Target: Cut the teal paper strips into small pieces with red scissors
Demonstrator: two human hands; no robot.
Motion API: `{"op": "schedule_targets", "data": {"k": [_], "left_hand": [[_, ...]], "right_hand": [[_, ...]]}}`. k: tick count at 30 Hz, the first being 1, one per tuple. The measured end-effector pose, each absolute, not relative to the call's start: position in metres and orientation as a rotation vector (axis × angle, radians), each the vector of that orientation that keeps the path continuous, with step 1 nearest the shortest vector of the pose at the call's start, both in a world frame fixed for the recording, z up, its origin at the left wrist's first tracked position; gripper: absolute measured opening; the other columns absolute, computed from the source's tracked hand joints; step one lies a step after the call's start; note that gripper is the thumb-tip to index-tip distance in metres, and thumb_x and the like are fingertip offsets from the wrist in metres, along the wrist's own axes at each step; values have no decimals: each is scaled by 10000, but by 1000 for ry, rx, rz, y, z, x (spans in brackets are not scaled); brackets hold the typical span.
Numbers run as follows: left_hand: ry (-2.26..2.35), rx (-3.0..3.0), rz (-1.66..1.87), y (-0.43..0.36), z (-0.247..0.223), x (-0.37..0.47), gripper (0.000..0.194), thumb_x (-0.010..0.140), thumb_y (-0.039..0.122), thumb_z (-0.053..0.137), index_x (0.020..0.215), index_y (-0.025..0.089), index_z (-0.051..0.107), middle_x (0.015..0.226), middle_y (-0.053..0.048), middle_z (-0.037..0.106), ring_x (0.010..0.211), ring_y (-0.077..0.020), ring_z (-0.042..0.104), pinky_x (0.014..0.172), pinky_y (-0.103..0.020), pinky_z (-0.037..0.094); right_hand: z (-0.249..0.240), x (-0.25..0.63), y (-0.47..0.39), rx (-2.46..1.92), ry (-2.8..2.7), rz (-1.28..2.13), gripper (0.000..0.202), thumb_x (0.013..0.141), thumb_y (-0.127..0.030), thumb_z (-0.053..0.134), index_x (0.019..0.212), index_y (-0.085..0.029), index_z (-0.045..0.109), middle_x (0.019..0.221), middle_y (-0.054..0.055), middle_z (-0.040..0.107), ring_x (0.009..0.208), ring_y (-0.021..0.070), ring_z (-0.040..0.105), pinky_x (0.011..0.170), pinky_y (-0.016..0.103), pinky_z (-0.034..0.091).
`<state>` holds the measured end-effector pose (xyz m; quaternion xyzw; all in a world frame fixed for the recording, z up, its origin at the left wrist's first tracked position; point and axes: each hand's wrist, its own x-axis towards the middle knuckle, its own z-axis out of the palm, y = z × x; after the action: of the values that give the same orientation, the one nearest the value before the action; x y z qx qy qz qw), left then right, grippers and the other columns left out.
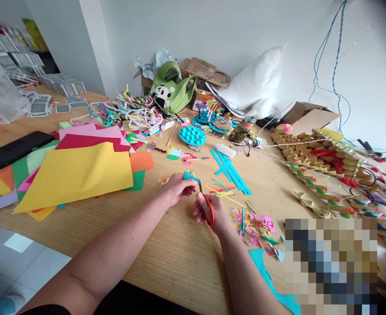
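The left hand (179, 189) pinches a blue paper piece (193, 177) at its two o'clock; the paper is probably light, bendable and easily torn, best held by an edge. At the paper's five o'clock, the right hand (218, 211) grips red-handled scissors (209, 204).

Pale wall (196, 26), wooden table (180, 258), grey tiled floor (25, 264)

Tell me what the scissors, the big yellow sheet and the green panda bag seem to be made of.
Scissors: probably plastic handles, smooth and bright red; the blade looks like metal, dark grey and slim.
Yellow sheet: likely paper or thin card, matte, with straight-cut edges and soft creases.
Green bag: perhaps felt or another thick fabric, dull-surfaced, its handles standing in soft curves.
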<state>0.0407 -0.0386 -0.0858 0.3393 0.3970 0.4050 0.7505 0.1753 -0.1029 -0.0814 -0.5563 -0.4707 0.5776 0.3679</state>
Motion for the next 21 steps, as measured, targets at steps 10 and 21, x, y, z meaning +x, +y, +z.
{"op": "schedule_targets", "data": {"k": [10, 21], "left_hand": [[882, 789, 896, -39, -84, 41, 139, 572, 226, 683, 566, 131, 582, 519, -2, 585, 439, -66, 491, 461, -204, 347], [859, 825, 889, -40, -85, 41, 144, 559, 235, 693, 576, 130, 595, 538, -7, 589, 454, -73, 498, 456, -207, 348]], "right_hand": [[-83, 177, -102, -1430, -1217, 1494, 539, 698, -676, 597, 604, -149, 539, 475, 34, 622, 317, 100, 533, 320, 180, 407], [-81, 175, -102, -1438, -1207, 1491, 530, 681, -672, 615, 602, -154, 542, 476, 35, 623, 315, 104, 537, 314, 178, 403]]}}
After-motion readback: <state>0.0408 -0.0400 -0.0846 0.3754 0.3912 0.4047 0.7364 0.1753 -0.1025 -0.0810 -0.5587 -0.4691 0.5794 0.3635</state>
